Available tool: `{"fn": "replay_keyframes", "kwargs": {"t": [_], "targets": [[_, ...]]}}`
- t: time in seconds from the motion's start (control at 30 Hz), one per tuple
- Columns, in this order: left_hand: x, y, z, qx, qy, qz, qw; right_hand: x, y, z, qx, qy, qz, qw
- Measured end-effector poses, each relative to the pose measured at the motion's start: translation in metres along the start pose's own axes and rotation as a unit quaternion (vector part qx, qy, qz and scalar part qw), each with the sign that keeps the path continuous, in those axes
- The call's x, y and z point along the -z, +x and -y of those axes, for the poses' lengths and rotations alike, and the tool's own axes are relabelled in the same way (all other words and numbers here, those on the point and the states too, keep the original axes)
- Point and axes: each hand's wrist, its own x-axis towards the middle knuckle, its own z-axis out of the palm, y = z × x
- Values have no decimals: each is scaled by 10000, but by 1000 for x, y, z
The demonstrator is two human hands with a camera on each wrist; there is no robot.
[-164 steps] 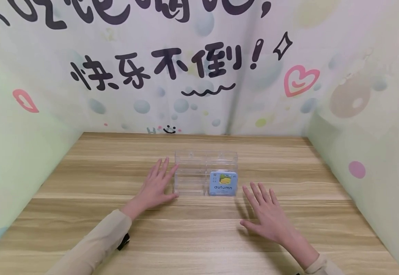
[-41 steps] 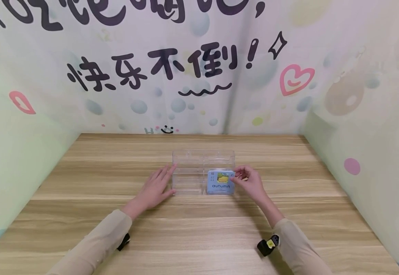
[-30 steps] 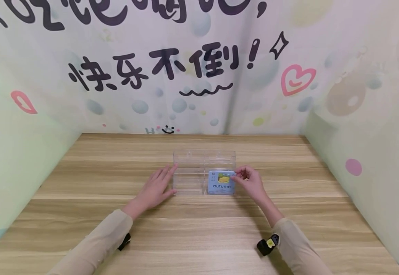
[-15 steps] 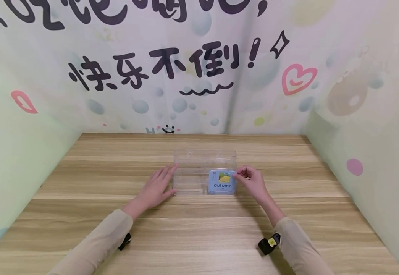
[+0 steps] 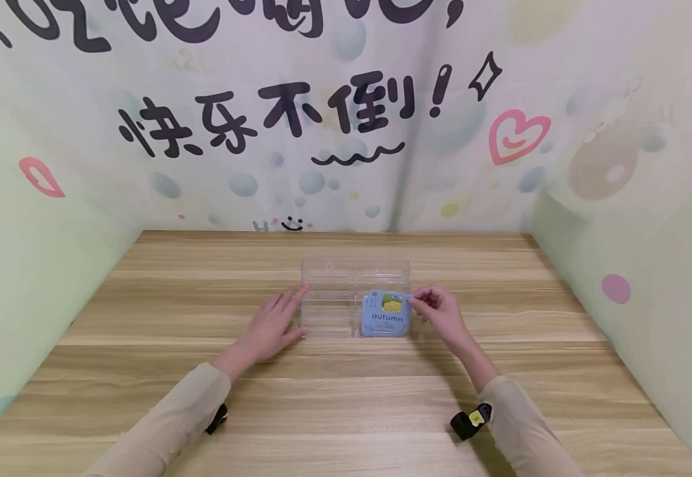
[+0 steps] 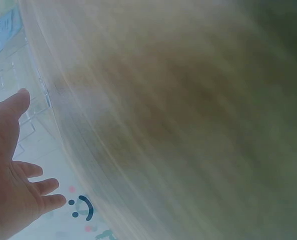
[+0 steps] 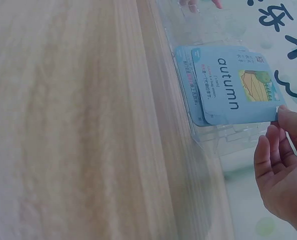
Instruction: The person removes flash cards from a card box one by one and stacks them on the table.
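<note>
Your right hand [image 5: 441, 315] pinches the top right corner of the blue "autumn" card [image 5: 387, 315], which is lifted slightly and tilted in the front right slot of the clear plastic holder [image 5: 330, 298]. In the right wrist view, another blue card [image 7: 188, 80] sits behind it in the same slot, partly uncovered. The holder stands at the middle of the bench [image 5: 143, 318], about 12 o'clock from you. Your left hand [image 5: 268, 328] lies flat and open on the bench at the holder's 9 o'clock side, fingers straight, thumb and fingertips touching the left wall. A small black and yellow tag [image 5: 469, 419] lies beside your right sleeve [image 5: 524, 430], at about 4 o'clock.
</note>
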Motion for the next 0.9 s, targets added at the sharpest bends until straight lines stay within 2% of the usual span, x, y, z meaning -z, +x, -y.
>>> {"fn": "replay_keyframes", "kwargs": {"t": [0.53, 0.9], "targets": [[1, 0, -1, -10, -11, -24, 10000, 4, 2, 8, 14, 49, 137, 9999], [1, -1, -1, 6, -54, -17, 10000, 11, -5, 22, -173, 89, 79, 9998]]}}
